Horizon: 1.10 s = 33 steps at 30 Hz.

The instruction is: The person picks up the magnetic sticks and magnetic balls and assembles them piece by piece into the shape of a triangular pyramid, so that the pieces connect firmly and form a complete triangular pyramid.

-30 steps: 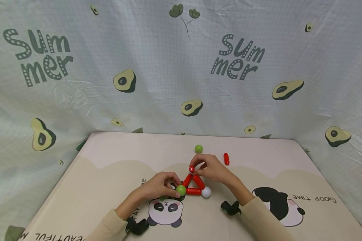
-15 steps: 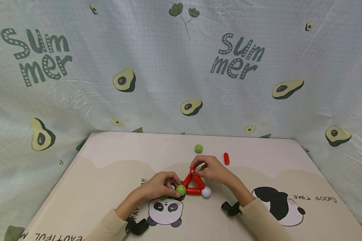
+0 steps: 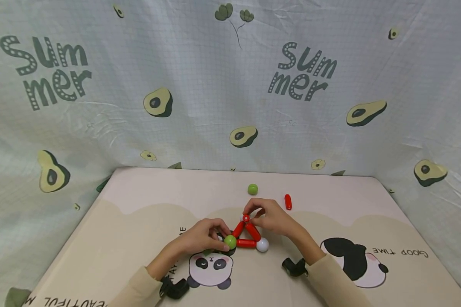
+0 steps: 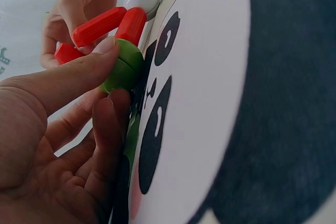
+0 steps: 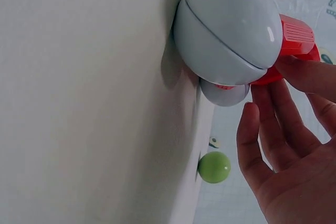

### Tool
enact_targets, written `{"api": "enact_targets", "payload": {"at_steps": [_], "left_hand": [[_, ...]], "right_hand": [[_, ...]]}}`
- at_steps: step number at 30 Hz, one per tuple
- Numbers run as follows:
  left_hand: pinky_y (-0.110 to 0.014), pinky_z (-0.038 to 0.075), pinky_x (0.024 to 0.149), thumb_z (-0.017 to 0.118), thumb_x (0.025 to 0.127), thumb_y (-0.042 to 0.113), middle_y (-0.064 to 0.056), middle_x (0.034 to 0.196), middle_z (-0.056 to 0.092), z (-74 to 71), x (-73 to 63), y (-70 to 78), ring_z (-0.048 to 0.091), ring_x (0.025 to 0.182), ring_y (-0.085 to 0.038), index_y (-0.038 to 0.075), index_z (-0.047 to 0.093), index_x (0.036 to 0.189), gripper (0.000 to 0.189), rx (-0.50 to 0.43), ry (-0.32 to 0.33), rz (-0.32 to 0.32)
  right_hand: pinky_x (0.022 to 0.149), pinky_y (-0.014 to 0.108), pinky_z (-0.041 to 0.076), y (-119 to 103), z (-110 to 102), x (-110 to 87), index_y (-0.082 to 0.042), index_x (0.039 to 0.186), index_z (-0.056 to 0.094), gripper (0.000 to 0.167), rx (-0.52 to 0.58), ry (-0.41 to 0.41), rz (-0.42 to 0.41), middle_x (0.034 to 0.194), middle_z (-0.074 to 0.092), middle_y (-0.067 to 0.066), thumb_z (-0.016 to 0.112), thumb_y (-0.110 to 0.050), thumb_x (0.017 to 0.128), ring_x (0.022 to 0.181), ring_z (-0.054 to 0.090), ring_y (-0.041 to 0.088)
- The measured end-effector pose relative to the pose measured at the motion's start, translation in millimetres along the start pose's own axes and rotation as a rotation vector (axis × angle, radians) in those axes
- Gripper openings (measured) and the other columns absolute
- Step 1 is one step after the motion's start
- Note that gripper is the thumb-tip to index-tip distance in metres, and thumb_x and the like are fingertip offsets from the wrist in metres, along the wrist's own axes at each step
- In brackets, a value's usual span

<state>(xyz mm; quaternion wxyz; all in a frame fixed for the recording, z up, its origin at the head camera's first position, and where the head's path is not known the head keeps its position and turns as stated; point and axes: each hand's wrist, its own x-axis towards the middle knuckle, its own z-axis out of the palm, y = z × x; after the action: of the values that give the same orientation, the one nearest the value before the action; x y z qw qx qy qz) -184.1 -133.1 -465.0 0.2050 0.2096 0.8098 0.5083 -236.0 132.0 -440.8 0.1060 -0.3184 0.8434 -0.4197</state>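
Observation:
A triangle of red magnetic rods (image 3: 246, 243) lies on the table. A green ball (image 3: 230, 242) forms its left corner and a white ball (image 3: 262, 244) its right corner. My left hand (image 3: 203, 236) pinches the green ball between thumb and fingers, as the left wrist view also shows. At the far corner, a red rod (image 3: 246, 218) is seen end-on, pointing up. My right hand (image 3: 269, 216) pinches this rod. In the right wrist view, a second white ball (image 5: 224, 94) shows at that far corner, partly behind the near white ball (image 5: 228, 30).
A loose green ball (image 3: 252, 189) lies beyond my right hand. To its right is a loose red rod (image 3: 288, 202). Black wrist straps (image 3: 294, 266) sit at both cuffs. A printed cloth (image 3: 199, 85) hangs behind the table (image 3: 146, 187).
My right hand has come slightly nearer and a little to the right with the upright red rod, by a very small amount. My left hand stays on the green ball.

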Motion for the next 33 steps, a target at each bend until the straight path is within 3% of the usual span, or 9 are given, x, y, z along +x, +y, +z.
{"api": "enact_targets", "payload": {"at_steps": [33], "left_hand": [[-0.022, 0.048, 0.066, 0.084, 0.087, 0.017, -0.004, 0.1, 0.069, 0.5, -0.1, -1.9, 0.06, 0.075, -0.014, 0.008, 0.07, 0.111, 0.03, 0.022, 0.004, 0.006]], "right_hand": [[0.089, 0.025, 0.054, -3.2, -1.7, -5.6, -0.016, 0.109, 0.07, 0.02, -0.003, 0.005, 0.012, 0.107, 0.073, 0.001, 0.07, -0.003, 0.093, 0.108, 0.068, 0.025]]}}
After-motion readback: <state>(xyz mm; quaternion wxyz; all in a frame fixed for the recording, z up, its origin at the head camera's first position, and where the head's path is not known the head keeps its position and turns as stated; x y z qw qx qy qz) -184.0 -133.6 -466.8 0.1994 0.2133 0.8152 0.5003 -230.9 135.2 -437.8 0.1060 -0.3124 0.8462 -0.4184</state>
